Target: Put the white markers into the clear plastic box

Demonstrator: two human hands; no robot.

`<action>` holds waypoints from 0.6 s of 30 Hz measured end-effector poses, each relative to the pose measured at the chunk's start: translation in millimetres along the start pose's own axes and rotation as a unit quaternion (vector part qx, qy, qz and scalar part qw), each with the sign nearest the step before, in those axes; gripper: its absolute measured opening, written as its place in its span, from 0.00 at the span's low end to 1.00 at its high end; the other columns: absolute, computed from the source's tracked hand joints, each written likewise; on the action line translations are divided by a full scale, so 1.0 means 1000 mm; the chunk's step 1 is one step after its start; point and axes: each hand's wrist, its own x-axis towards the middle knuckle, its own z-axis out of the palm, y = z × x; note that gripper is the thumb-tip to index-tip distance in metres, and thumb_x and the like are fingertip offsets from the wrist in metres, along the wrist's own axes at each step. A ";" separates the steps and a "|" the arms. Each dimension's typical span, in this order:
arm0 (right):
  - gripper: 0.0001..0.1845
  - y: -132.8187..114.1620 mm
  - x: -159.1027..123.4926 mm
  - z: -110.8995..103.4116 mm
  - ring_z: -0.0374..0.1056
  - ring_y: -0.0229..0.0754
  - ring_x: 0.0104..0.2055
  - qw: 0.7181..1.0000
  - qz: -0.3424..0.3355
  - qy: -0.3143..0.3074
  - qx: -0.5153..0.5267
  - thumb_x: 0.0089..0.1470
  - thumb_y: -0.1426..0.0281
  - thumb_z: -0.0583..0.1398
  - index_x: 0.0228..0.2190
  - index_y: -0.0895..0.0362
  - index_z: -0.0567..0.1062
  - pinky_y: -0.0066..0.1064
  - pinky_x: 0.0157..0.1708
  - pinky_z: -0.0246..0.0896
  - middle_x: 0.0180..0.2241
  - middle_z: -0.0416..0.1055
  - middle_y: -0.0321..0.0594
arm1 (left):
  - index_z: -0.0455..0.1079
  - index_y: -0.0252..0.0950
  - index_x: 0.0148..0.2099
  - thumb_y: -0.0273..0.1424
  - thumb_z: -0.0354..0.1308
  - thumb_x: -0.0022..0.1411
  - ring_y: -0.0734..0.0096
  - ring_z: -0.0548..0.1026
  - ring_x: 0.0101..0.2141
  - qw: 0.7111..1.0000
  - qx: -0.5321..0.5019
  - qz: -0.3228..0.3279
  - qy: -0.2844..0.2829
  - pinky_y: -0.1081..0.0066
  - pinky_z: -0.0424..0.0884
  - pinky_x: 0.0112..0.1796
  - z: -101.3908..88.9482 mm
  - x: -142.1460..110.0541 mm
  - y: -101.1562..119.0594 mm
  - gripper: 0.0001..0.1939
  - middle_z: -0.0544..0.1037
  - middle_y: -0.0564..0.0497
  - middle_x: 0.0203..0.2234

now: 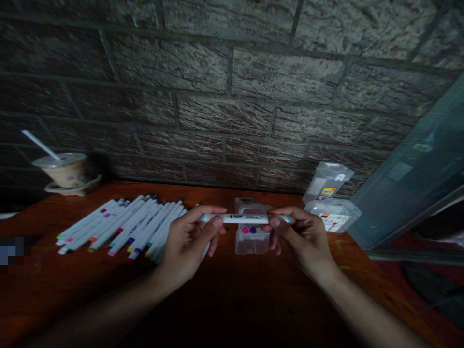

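A white marker (pixel 246 219) with light-blue bands near both ends is held level above the table. My left hand (pixel 192 237) pinches its left end between thumb and fingers. At the other end, the thumb and fingers of my right hand (pixel 302 237) are closed on it too. Behind and below the marker stands a clear plastic case (pixel 253 245), partly hidden by it. A pink and a purple marker end show inside that case. To the left lie several loose white markers (pixel 134 224) with coloured ends, some hidden behind my left hand.
A lidded cup (pixel 67 169) with a straw sits in a cardboard holder (pixel 74 187) at the back left. Two clear plastic pieces with labels, one upright (pixel 328 182) and one lower (pixel 335 215), stand at the right. A brick wall (pixel 224 111) rises behind the wooden table (pixel 224 299).
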 end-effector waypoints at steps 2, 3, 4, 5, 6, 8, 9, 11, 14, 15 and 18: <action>0.10 0.001 0.000 -0.001 0.72 0.38 0.15 1.000 0.001 0.000 0.013 0.56 0.63 0.72 0.36 0.56 0.84 0.26 0.14 0.70 0.23 0.82 0.40 | 0.79 0.34 0.46 0.36 0.66 0.66 0.78 0.70 0.17 1.000 -0.018 -0.002 0.003 0.79 0.66 0.17 0.000 0.001 -0.001 0.11 0.80 0.52 0.25; 0.10 0.001 0.000 -0.001 0.73 0.38 0.16 1.000 0.002 0.000 0.019 0.57 0.63 0.71 0.37 0.56 0.84 0.26 0.14 0.70 0.25 0.83 0.41 | 0.79 0.34 0.46 0.36 0.66 0.67 0.78 0.70 0.17 1.000 -0.027 -0.003 0.004 0.79 0.66 0.17 0.000 0.001 -0.002 0.11 0.80 0.52 0.25; 0.10 0.002 0.000 -0.002 0.73 0.38 0.16 1.000 0.004 0.000 0.023 0.57 0.63 0.71 0.38 0.56 0.84 0.26 0.13 0.70 0.27 0.84 0.42 | 0.79 0.34 0.46 0.36 0.65 0.67 0.78 0.70 0.17 0.999 -0.034 -0.003 0.004 0.78 0.66 0.17 0.000 0.001 -0.003 0.11 0.80 0.51 0.25; 0.10 0.002 0.000 -0.003 0.73 0.38 0.16 1.000 0.007 -0.001 0.026 0.58 0.63 0.71 0.39 0.56 0.85 0.26 0.13 0.70 0.28 0.85 0.43 | 0.79 0.34 0.47 0.36 0.65 0.67 0.78 0.70 0.17 0.999 -0.042 -0.002 0.005 0.78 0.66 0.17 0.000 0.002 -0.003 0.12 0.79 0.51 0.26; 0.11 0.002 0.000 -0.003 0.73 0.38 0.16 1.000 0.010 -0.003 0.027 0.58 0.62 0.70 0.40 0.56 0.85 0.27 0.13 0.70 0.29 0.85 0.44 | 0.79 0.34 0.47 0.37 0.65 0.67 0.78 0.70 0.17 0.999 -0.050 -0.003 0.006 0.78 0.66 0.17 0.000 0.002 -0.003 0.12 0.79 0.51 0.26; 0.13 0.002 0.000 -0.004 0.73 0.38 0.16 0.999 0.014 -0.006 0.031 0.59 0.62 0.70 0.42 0.56 0.85 0.27 0.13 0.70 0.30 0.85 0.45 | 0.79 0.34 0.47 0.37 0.65 0.67 0.77 0.70 0.16 0.998 -0.064 -0.003 0.007 0.77 0.65 0.16 -0.001 0.003 -0.004 0.12 0.79 0.51 0.26; 0.13 0.002 0.000 -0.004 0.73 0.39 0.16 0.999 0.016 -0.008 0.034 0.59 0.62 0.69 0.43 0.56 0.85 0.27 0.13 0.69 0.30 0.85 0.45 | 0.79 0.33 0.47 0.37 0.65 0.67 0.77 0.70 0.16 0.997 -0.071 -0.004 0.006 0.77 0.65 0.16 -0.001 0.003 -0.004 0.13 0.79 0.51 0.26; 0.13 0.001 0.000 -0.004 0.74 0.39 0.17 0.999 0.018 -0.011 0.041 0.60 0.62 0.69 0.43 0.56 0.85 0.26 0.13 0.69 0.32 0.86 0.46 | 0.79 0.33 0.47 0.37 0.65 0.67 0.77 0.70 0.16 0.996 -0.083 -0.006 0.005 0.77 0.66 0.16 -0.001 0.003 -0.003 0.13 0.80 0.50 0.26; 0.13 0.000 0.000 -0.004 0.74 0.39 0.16 0.998 0.019 -0.018 0.056 0.61 0.62 0.68 0.44 0.56 0.85 0.26 0.13 0.69 0.32 0.86 0.47 | 0.79 0.33 0.47 0.37 0.65 0.67 0.76 0.71 0.16 0.994 -0.106 -0.010 0.004 0.77 0.66 0.16 -0.001 0.003 -0.002 0.14 0.80 0.49 0.26; 0.13 0.000 0.000 -0.004 0.74 0.38 0.16 0.998 0.018 -0.021 0.061 0.61 0.62 0.68 0.43 0.56 0.85 0.26 0.13 0.68 0.32 0.86 0.47 | 0.79 0.32 0.47 0.38 0.64 0.67 0.75 0.71 0.17 0.994 -0.112 -0.013 0.004 0.77 0.66 0.16 -0.001 0.003 -0.001 0.14 0.80 0.49 0.26; 0.14 0.001 0.000 -0.005 0.74 0.39 0.16 0.997 0.021 -0.024 0.067 0.62 0.62 0.67 0.44 0.56 0.85 0.26 0.12 0.68 0.33 0.86 0.48 | 0.80 0.32 0.47 0.38 0.64 0.67 0.75 0.71 0.17 0.992 -0.122 -0.020 0.005 0.76 0.66 0.16 0.000 0.003 0.000 0.14 0.80 0.48 0.25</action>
